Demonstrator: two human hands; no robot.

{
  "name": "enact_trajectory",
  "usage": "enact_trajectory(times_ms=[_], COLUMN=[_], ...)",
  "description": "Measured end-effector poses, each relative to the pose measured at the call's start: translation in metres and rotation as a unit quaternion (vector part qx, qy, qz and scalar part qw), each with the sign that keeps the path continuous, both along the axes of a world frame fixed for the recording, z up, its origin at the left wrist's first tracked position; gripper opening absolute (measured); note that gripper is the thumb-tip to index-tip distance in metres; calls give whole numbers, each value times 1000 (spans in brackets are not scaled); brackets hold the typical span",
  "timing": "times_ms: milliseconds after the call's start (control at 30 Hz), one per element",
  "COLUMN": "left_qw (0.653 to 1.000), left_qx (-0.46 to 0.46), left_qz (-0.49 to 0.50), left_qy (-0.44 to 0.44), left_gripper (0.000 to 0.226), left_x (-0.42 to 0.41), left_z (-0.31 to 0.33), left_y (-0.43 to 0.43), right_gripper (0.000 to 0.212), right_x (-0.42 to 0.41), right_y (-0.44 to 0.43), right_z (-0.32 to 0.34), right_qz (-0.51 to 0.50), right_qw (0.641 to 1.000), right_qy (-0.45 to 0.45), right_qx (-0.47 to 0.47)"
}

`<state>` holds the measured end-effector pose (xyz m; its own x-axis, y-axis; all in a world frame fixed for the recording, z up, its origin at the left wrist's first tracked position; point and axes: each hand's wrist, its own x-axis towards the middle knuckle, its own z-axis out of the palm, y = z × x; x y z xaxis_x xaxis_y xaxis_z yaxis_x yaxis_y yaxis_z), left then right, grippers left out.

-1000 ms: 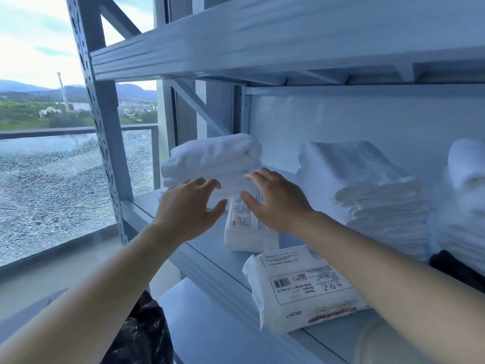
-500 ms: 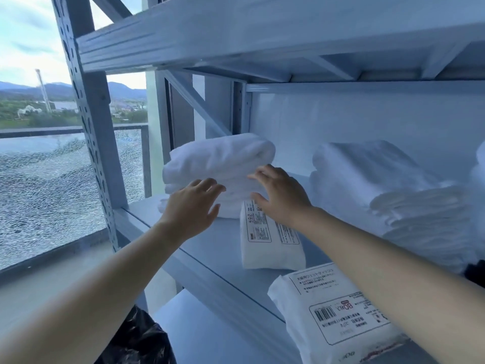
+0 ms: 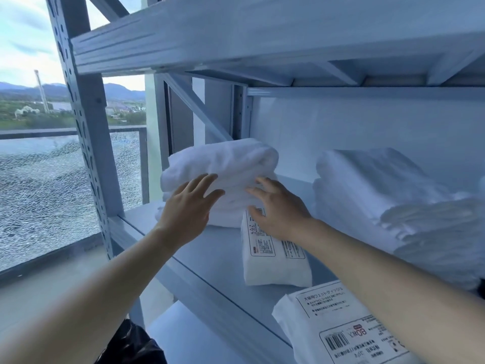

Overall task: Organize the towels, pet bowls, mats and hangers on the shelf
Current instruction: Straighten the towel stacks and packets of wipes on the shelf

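A stack of folded white towels [image 3: 225,164] sits at the left end of the grey metal shelf [image 3: 217,256]. My left hand [image 3: 187,208] reaches its front with straight fingers at the towels' face. My right hand [image 3: 278,208] has spread fingers against the right front of the same stack, its palm over a white labelled pack [image 3: 273,258] that leans there. A second, larger pile of white towels [image 3: 388,200] lies to the right.
Another white labelled pack [image 3: 341,329] lies at the shelf's front edge, lower right. An upper shelf beam [image 3: 236,32] hangs close overhead. The perforated upright [image 3: 86,127] stands at the left, with a cracked glass railing behind it. A black bag [image 3: 131,345] lies below.
Both hands have moved forward to the left towel stack, and the view has shifted closer and leftward. The towels and packs have stayed put.
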<state>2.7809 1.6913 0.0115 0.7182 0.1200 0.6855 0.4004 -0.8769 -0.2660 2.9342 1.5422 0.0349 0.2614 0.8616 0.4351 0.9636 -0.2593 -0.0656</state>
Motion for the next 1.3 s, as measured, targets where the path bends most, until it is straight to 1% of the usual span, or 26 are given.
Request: enact_trajectory(times_ms=[133, 300, 433, 667, 800, 900, 1100, 1200, 1300], left_qw=[1000, 999, 996, 995, 996, 996, 997, 997, 997], left_qx=[1, -9, -18, -2, -11, -7, 4, 22, 39], left_qz=[15, 31, 46, 68, 74, 78, 70, 67, 65], left_qy=[14, 29, 72, 67, 55, 41, 33, 36, 32], left_gripper=[49, 45, 46, 44, 42, 42, 46, 51, 61], left_x=[6, 11, 16, 31, 42, 49, 52, 50, 45], left_z=[6, -2, -6, -6, -5, -5, -5, -3, -1], left_y=[4, 6, 13, 12, 9, 9, 12, 13, 16], right_gripper=[50, 55, 56, 60, 61, 60, 57, 57, 59], right_x=[7, 14, 18, 36, 50, 55, 51, 51, 54], right_y=[2, 6, 11, 20, 22, 22, 20, 22, 28], right_z=[0, -3, -4, -4, -3, -3, -6, -6, -4], right_qz=[-12, -20, -23, -25, -43, -50, -49, -54, -59], right_qw=[999, 997, 995, 992, 988, 987, 990, 988, 985], right_qy=[12, 20, 17, 23, 21, 34, 50, 60, 78], right_qx=[-31, -78, -101, -120, -144, -146, -119, -129, -145])
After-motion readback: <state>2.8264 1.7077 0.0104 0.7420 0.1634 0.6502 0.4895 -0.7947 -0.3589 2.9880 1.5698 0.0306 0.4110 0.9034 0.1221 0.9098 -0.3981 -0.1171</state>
